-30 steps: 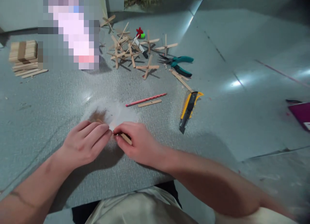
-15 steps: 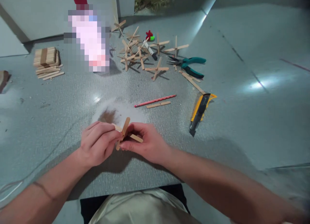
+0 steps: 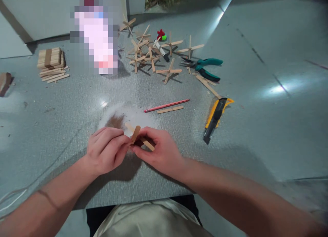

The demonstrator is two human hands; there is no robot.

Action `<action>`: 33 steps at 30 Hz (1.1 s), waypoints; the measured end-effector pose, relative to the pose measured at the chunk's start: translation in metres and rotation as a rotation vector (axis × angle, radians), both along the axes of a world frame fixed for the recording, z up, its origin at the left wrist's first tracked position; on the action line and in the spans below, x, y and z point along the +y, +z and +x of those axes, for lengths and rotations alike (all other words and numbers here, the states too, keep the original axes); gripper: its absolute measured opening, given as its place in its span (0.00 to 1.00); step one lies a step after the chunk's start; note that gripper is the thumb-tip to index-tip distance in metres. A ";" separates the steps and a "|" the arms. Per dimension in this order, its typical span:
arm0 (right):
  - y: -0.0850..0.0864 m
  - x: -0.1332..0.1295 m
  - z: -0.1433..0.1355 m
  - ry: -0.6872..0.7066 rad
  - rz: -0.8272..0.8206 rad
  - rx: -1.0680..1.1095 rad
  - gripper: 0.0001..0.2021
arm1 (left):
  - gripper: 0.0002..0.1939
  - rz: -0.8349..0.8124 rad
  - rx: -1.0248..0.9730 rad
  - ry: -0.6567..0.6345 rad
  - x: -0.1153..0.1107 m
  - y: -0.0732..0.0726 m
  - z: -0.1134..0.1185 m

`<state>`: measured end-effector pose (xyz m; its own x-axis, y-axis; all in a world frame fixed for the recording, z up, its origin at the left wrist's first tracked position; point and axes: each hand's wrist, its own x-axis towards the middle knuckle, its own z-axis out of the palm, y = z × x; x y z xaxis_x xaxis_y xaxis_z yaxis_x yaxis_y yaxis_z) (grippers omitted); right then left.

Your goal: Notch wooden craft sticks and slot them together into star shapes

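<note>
Crossed popsicle sticks [image 3: 136, 133] are held between both my hands, low over the near part of the table. My left hand [image 3: 109, 149] pinches them near the crossing from the left. On the other side, my right hand [image 3: 159, 149] grips them with thumb and fingers closed. The crossing itself is partly hidden by my fingertips. Just beyond my hands lie a red pencil [image 3: 167, 106] and a single popsicle stick [image 3: 170, 110], side by side.
Several crossed-stick pieces [image 3: 169, 71] stand farther back, with a marker [image 3: 161, 50] among them. Teal-handled pliers [image 3: 205, 67] and a yellow utility knife [image 3: 217, 117] lie to the right. A banded stack of popsicle sticks [image 3: 50, 58] sits at left, near a blurred-out bottle [image 3: 98, 39].
The crossed sticks have tilted and turned in my hands, and the lower stick end is now hidden. Both hands stay closed on them. The whole view has shifted slightly.
</note>
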<state>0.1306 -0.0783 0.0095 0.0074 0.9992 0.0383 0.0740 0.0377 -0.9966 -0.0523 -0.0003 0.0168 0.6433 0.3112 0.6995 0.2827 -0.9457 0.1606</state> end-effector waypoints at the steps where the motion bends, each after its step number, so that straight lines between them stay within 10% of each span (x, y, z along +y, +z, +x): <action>1: 0.000 -0.001 0.000 -0.009 0.010 -0.042 0.05 | 0.08 0.004 0.011 0.010 0.000 0.000 0.000; 17: 0.005 0.003 0.000 0.022 -0.153 0.217 0.06 | 0.08 0.201 0.197 0.004 0.004 0.005 0.000; 33: -0.004 0.008 0.009 -0.063 -0.218 0.383 0.09 | 0.07 -0.121 0.057 0.050 -0.002 0.000 -0.001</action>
